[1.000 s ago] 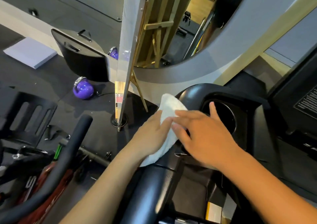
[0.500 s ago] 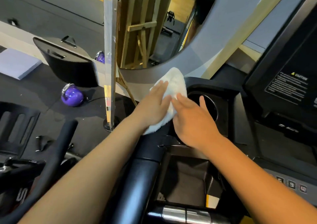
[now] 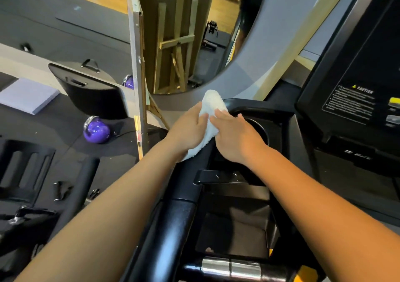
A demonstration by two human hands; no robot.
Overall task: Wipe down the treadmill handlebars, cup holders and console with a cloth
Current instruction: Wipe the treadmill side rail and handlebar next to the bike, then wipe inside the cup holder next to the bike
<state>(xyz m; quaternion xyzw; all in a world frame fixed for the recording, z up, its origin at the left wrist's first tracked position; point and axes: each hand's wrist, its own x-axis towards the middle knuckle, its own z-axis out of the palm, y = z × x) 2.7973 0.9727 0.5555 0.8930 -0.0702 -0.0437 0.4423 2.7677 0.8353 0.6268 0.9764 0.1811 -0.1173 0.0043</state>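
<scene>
A white cloth (image 3: 213, 103) is pressed onto the black handlebar (image 3: 171, 223) by the left hand (image 3: 187, 131) and right hand (image 3: 237, 138), fingers nearly straight; a purple kettlebell (image 3: 96, 131) is seen on the dark floor (image 3: 121, 152).

- Even indoor light, moderately bright, falling from above; both forearms read warm and flat, hardly a shadow on them.
- Glare alert: a long pale streak runs down the glossy black handlebar (image 3: 173, 227), and the chrome sensor (image 3: 229, 266) flashes white.
- The white cloth (image 3: 211, 117) is nearly blown out, its weave barely showing.
- Bright speckles on the purple kettlebell (image 3: 96, 130), with a soft shadow on the mat beside it.
- The tray recess (image 3: 231, 227) is sunk in murk.
- Wide-angle bend: straight edges lean and curve toward the borders.
- The fine print on the console (image 3: 350, 102) is soft and unreadable.
</scene>
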